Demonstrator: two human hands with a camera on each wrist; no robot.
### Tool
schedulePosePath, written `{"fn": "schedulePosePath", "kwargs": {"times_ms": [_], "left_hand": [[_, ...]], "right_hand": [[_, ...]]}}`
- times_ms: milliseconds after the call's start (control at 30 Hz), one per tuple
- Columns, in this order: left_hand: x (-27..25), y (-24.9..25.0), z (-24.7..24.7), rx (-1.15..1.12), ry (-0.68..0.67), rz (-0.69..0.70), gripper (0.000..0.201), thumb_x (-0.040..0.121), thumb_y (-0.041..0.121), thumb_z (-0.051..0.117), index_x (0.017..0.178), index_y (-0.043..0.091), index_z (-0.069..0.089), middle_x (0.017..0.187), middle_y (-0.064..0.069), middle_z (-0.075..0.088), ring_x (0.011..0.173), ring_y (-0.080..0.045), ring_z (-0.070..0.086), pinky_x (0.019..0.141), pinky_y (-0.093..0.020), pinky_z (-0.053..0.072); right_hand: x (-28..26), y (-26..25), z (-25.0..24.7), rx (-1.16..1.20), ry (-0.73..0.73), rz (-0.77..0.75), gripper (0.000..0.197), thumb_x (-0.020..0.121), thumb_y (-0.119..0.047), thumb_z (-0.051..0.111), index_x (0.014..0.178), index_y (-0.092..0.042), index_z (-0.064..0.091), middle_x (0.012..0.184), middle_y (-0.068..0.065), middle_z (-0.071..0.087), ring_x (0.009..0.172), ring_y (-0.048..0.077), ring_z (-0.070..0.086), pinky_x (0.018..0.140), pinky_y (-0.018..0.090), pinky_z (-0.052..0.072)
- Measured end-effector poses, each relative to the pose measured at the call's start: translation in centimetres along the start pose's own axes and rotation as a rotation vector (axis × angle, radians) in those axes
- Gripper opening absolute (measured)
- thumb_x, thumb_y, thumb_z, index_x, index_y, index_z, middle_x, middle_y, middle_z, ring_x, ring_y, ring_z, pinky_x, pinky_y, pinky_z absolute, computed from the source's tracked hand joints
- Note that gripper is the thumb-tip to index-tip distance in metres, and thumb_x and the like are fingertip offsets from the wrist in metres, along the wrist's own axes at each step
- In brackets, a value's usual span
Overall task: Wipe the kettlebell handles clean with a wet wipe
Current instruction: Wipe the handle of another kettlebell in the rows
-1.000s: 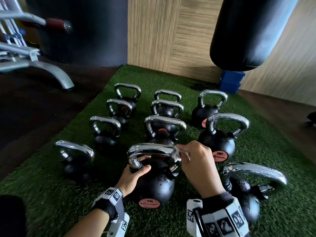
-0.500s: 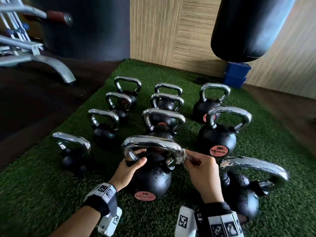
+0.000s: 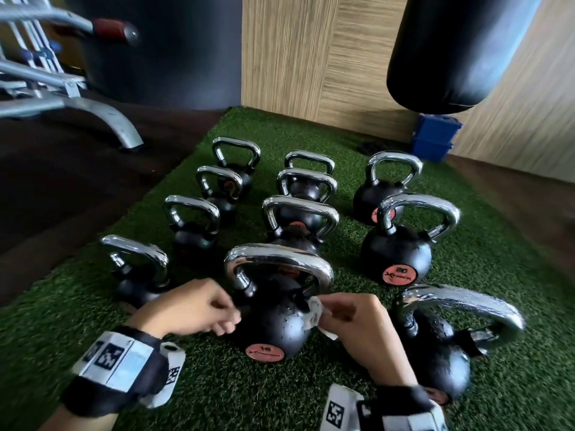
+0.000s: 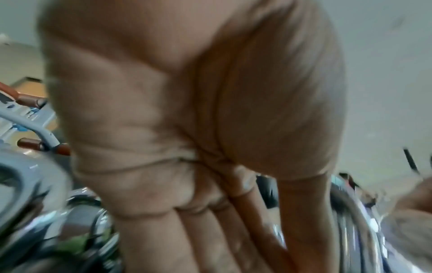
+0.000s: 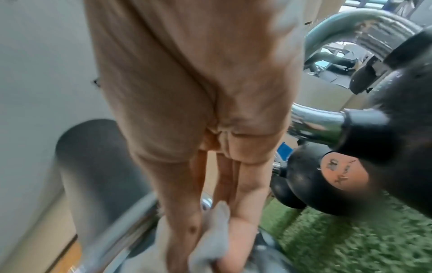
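Observation:
Several black kettlebells with chrome handles stand on green turf point(image 3: 217, 399). The nearest middle kettlebell point(image 3: 273, 328) has a wide chrome handle point(image 3: 277, 256). My right hand point(image 3: 323, 312) pinches a white wet wipe point(image 3: 314, 314) against the base of that handle's right leg. In the right wrist view the wet wipe point(image 5: 210, 240) is bunched between thumb and fingers. My left hand point(image 3: 230, 321) hovers by the kettlebell's left side with fingers loosely curled, holding nothing. In the blurred left wrist view, my left hand point(image 4: 210, 230) also holds nothing.
A tilted kettlebell point(image 3: 435, 362) lies just right of my right hand. A black punching bag point(image 3: 460, 51) hangs at the back right above a blue box point(image 3: 435, 138). A metal gym frame point(image 3: 77, 101) stands at the left on dark floor.
My left hand let go of the handle's left end and dropped beside the body. My right hand slid the wipe from the handle's top right corner down to its base.

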State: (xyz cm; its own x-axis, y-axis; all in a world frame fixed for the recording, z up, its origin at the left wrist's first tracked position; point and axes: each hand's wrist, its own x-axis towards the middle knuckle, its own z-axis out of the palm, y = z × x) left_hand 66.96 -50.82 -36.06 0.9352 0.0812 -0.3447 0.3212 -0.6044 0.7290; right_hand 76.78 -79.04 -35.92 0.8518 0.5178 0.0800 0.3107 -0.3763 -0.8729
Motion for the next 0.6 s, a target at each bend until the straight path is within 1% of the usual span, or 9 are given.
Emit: {"fn": "schedulePosePath", "kwargs": {"times_ms": [67,100,167,233,300,367,433,500,600], "left_hand": [[-1.0,2.4,-0.7,-0.268,-0.022,0.109,0.028,0.097,0.037,0.064,0.102,0.014,0.079,0.098,-0.003,0.081,0.097,-0.025,0.077,0.083,-0.027,0.06],[-1.5,3.5,-0.9,-0.373,0.003,0.18,0.032,0.095,0.038,0.063,0.108,0.013,0.078,0.102,-0.005,0.08,0.099,-0.025,0.077,0.086,-0.029,0.062],[-2.1,5.2,-0.7,-0.56,0.077,0.325,0.033,0.095,0.036,0.062,0.117,0.015,0.077,0.112,-0.008,0.078,0.105,-0.025,0.075,0.091,-0.032,0.061],[-2.5,6.1,-0.1,-0.681,0.134,0.418,0.033,0.096,0.031,0.062,0.122,0.016,0.075,0.12,-0.008,0.076,0.114,-0.025,0.072,0.094,-0.034,0.059],[-2.5,6.5,0.6,-0.74,0.161,0.465,0.033,0.096,0.029,0.062,0.122,0.013,0.075,0.125,-0.007,0.074,0.119,-0.024,0.07,0.093,-0.03,0.059],[-2.6,6.9,1.0,-0.794,0.162,0.49,0.033,0.094,0.029,0.065,0.12,0.011,0.076,0.125,-0.008,0.074,0.118,-0.024,0.07,0.09,-0.027,0.06],[-2.7,7.0,1.0,-0.884,0.152,0.492,0.032,0.087,0.028,0.07,0.115,0.013,0.078,0.122,-0.008,0.075,0.113,-0.022,0.072,0.085,-0.026,0.06],[-2.9,6.9,0.8,-0.911,0.171,0.507,0.033,0.082,0.024,0.075,0.112,0.015,0.08,0.12,-0.008,0.076,0.111,-0.021,0.073,0.082,-0.024,0.06],[-2.8,7.1,0.5,-0.81,0.256,0.525,0.037,0.081,0.024,0.078,0.118,0.021,0.078,0.116,-0.005,0.078,0.11,-0.02,0.073,0.086,-0.03,0.061]], "right_hand": [[-0.3,-2.0,-0.3,0.147,-0.029,-0.082,0.022,0.076,-0.025,0.087,0.095,-0.027,0.077,0.084,-0.002,0.078,0.077,0.015,0.074,0.069,0.031,0.059],[-0.2,-2.9,-0.5,0.16,-0.004,-0.124,0.025,0.073,-0.027,0.089,0.094,-0.026,0.075,0.086,-0.002,0.078,0.077,0.016,0.074,0.069,0.028,0.06],[-0.1,-4.4,-0.5,0.143,0.035,-0.219,0.026,0.07,-0.032,0.09,0.091,-0.028,0.075,0.086,-0.005,0.078,0.077,0.012,0.074,0.07,0.022,0.058],[0.1,-5.7,-0.3,0.189,0.022,-0.283,0.022,0.072,-0.031,0.089,0.09,-0.027,0.077,0.087,-0.003,0.078,0.077,0.014,0.075,0.071,0.025,0.06],[0.3,-6.6,0.1,0.24,0.006,-0.319,0.021,0.072,-0.026,0.089,0.091,-0.025,0.08,0.093,-0.001,0.077,0.078,0.018,0.075,0.073,0.032,0.062],[0.6,-7.1,0.5,0.252,0.04,-0.355,0.021,0.07,-0.025,0.089,0.09,-0.027,0.081,0.097,-0.003,0.072,0.08,0.016,0.073,0.073,0.034,0.061],[0.8,-7.7,0.8,0.23,0.098,-0.373,0.02,0.073,-0.024,0.089,0.091,-0.03,0.081,0.094,-0.004,0.075,0.08,0.016,0.074,0.073,0.039,0.061],[1.0,-8.1,1.1,0.208,0.167,-0.38,0.021,0.073,-0.024,0.088,0.09,-0.031,0.078,0.084,-0.004,0.077,0.073,0.015,0.073,0.069,0.046,0.061],[1.4,-8.4,1.5,0.179,0.254,-0.388,0.026,0.069,-0.026,0.091,0.087,-0.029,0.072,0.077,-0.006,0.075,0.065,0.012,0.069,0.062,0.038,0.058]]}}
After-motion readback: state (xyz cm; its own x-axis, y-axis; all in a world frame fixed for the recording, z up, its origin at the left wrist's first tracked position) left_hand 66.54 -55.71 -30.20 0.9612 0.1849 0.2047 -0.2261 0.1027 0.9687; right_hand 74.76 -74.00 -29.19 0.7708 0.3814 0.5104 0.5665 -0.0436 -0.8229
